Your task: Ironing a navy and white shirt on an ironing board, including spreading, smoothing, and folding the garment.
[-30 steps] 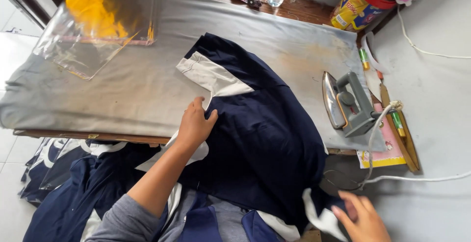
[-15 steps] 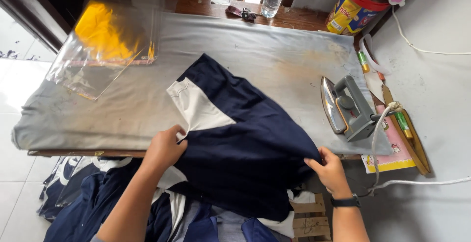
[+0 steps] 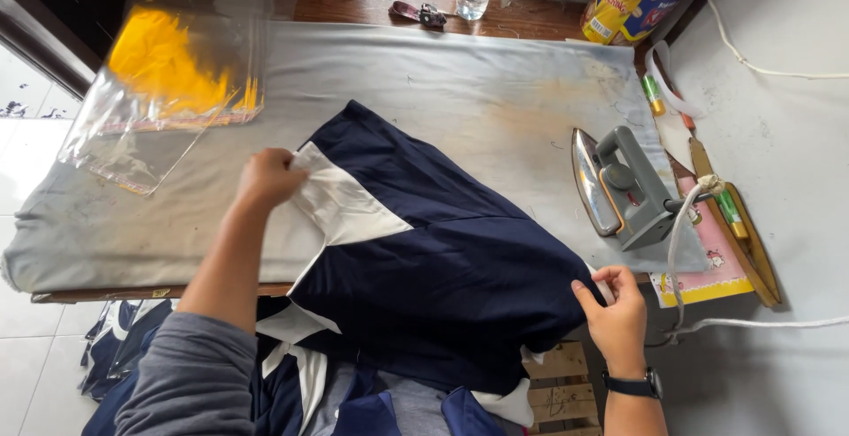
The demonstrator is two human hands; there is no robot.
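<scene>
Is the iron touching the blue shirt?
Apart. The head view shows the iron standing on its side on the grey ironing board, with a strip of bare board between it and the navy garment.

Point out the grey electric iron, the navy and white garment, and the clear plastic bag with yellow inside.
grey electric iron (image 3: 630, 190), head view, on its handle.
navy and white garment (image 3: 442, 268), head view, on the navy panel.
clear plastic bag with yellow inside (image 3: 168, 73), head view, on the yellow part.
</scene>
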